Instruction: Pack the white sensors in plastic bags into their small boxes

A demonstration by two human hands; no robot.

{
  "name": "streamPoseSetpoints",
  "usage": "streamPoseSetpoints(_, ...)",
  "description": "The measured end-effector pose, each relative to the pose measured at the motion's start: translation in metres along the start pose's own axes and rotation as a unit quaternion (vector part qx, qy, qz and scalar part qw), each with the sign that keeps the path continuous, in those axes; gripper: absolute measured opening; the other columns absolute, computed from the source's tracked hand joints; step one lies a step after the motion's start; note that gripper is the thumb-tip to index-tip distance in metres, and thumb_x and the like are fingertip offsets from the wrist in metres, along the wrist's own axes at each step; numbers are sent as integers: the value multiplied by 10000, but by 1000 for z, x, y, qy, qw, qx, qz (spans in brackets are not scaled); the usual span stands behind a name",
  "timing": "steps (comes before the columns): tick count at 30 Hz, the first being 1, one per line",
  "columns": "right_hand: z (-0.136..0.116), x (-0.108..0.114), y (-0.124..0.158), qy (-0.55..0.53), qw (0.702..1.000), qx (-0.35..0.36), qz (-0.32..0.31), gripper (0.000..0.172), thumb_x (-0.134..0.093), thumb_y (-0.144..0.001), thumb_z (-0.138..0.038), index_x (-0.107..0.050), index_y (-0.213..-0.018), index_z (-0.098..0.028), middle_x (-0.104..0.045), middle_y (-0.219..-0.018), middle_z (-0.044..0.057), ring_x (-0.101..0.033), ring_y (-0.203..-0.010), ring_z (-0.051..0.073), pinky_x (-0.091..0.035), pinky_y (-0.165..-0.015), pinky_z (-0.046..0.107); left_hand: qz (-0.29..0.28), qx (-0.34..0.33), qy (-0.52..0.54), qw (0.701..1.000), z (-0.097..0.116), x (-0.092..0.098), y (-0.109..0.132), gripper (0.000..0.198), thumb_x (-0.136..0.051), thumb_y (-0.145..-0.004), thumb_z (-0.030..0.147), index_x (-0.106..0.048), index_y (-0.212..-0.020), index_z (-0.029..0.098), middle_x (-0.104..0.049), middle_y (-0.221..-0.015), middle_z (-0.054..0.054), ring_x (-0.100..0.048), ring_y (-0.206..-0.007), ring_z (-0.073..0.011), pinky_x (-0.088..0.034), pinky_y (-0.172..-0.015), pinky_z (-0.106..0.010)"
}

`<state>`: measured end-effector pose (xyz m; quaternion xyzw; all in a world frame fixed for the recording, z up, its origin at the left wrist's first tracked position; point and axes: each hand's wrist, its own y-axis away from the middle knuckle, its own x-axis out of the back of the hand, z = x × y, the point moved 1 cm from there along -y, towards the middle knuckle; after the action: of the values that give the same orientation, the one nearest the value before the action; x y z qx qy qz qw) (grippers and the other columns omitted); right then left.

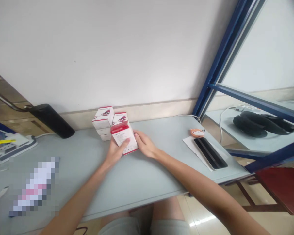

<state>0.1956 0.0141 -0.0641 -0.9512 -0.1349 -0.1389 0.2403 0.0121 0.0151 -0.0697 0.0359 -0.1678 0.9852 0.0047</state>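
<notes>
Red-and-white box (pixel 124 138) sat tilted betw. both hands on the grey table (pixel 142 182), just in front of a small stack of similar boxes (pixel 109 122) near the wall. Left hand (pixel 116 150) gripped its left side w/ thumb across the front; right hand (pixel 145 145) pressed the right edge, fingers (pixel 137 134) together & flat vs. the box. Black keyboard (pixel 210 152) on paper lay well apart to the right, an orange fox-shaped item (pixel 197 132) at its far end.
</notes>
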Motion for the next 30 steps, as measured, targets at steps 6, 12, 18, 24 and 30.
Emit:
streamPoseSetpoints(6, 1, 19, 0, 63, 990, 119, 51, 581, -536, -1023, -447, -411, -1568, -286, -583, -1510, 105, -597, -1307, 282, -467, -1125, 473, -39, -29, -90, 995, 14, -3, 7, 593, -836, -801, 436, -550, -1265, 205, -725, -1209, -113, -724, -1099, -281, -604, -961, -445)
streamPoseSetpoints(12, -10, 20, -1, 98, 984, 129, 72, 360, -649, -961, -423, -598, -1284, -274, -706, -1201, 93, -672, -919, 220, -567, -830, 398, -95, -47, -95, 990, 15, 4, 8, 550, -824, -819, 323, -539, -1277, 215, -711, -1215, -105, -712, -1103, -269, -604, -932, -410)
streamPoseSetpoints(18, -15, 26, 1, 92, 981, 143, 90, 190, -663, -944, -395, -636, -1059, -247, -683, -927, 42, -582, -742, 177, -496, -695, 342, -136, -70, -136, 979, 10, 6, 12, 681, -790, -855, 282, -459, -1449, 247, -683, -1309, -116, -686, -1195, -288, -584, -1008, -440)
streamPoseSetpoints(24, -27, 30, -2, -3, 986, 17, 165, 481, -497, -1012, -567, -505, -669, -231, -482, -601, -23, -459, -595, 146, -396, -606, 304, -88, -292, -252, 919, 6, 10, 13, 987, -831, -823, 245, -224, -1597, 325, -462, -1520, -191, -568, -1365, -343, -550, -1062, -518)
streamPoseSetpoints(30, -23, 22, -10, -223, 959, -141, 99, 381, -699, -869, -607, -638, -867, -231, -582, -757, -29, -498, -632, 131, -389, -594, 274, -85, -526, -411, 740, 29, 0, 21, 598, -765, -819, 168, -530, -1330, 372, -500, -1490, -100, -484, -1439, -324, -491, -1111, -537)
